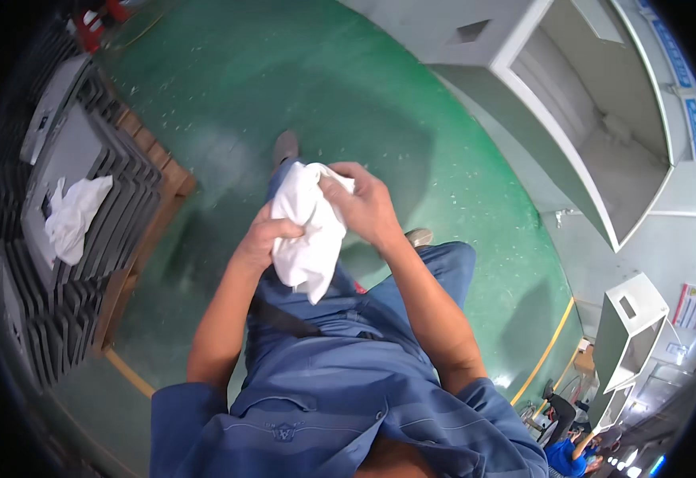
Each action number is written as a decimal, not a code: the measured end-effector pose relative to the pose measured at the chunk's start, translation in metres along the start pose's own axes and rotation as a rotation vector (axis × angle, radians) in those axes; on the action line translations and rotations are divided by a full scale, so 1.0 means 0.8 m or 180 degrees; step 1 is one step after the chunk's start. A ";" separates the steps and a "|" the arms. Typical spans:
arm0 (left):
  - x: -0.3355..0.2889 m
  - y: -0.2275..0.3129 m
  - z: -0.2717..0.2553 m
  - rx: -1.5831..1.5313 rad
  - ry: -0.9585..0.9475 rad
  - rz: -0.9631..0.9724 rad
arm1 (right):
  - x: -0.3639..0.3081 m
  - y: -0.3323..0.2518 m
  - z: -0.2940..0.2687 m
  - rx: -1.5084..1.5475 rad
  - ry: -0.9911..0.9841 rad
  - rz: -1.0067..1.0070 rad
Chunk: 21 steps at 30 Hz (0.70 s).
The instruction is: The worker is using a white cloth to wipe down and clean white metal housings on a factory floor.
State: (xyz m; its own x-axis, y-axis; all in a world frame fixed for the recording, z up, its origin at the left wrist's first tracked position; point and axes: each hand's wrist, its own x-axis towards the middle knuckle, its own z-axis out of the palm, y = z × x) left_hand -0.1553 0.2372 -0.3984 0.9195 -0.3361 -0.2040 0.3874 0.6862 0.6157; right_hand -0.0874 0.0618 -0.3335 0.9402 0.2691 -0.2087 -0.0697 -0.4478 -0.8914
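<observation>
A crumpled white cloth (310,231) is bunched between my two hands, in front of my body and above the green floor. My left hand (267,237) grips its left side, the thumb pressed on top and the other fingers hidden behind the fabric. On the upper right, my right hand (361,203) pinches the cloth between thumb and fingers. One end of the fabric hangs loose below my hands. A second white cloth (77,217) lies on a stack of dark grey panels (113,171) to my left.
The panels rest on a wooden pallet (147,151). At the upper right stands an open pale metal cabinet (555,119), with a smaller cabinet (633,319) lower down. A yellow line (551,346) runs along the floor. Another person in blue (567,456) is at the lower right.
</observation>
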 end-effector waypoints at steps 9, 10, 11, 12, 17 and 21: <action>0.017 0.018 0.009 -0.0897 0.0232 0.0207 | 0.015 -0.216 -0.181 -0.2795 0.2913 -0.2537; 0.019 0.023 0.011 -0.1164 0.0221 0.0264 | 0.027 -0.231 -0.192 -0.2958 0.3000 -0.2322; 0.026 0.025 0.003 -0.1034 0.0289 0.0310 | 0.048 -0.238 -0.205 -0.2484 0.2541 -0.1906; 0.028 0.029 0.000 -0.0894 0.0360 0.0460 | 0.075 -0.237 -0.216 -0.2009 0.2059 -0.1471; 0.060 0.060 0.010 -0.0406 0.0728 0.1095 | 0.137 -0.216 -0.222 -0.1126 0.1135 -0.0999; 0.101 0.099 0.049 -0.0253 0.0566 0.1431 | 0.132 -0.228 -0.211 -0.1642 0.1327 -0.0964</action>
State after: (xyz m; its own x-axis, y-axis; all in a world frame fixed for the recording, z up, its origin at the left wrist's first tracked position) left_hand -0.0528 0.2392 -0.3360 0.9913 0.1155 -0.0625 -0.0530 0.7875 0.6140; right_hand 0.0808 0.0277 -0.1253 0.9494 0.1437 0.2794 0.2829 -0.7778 -0.5612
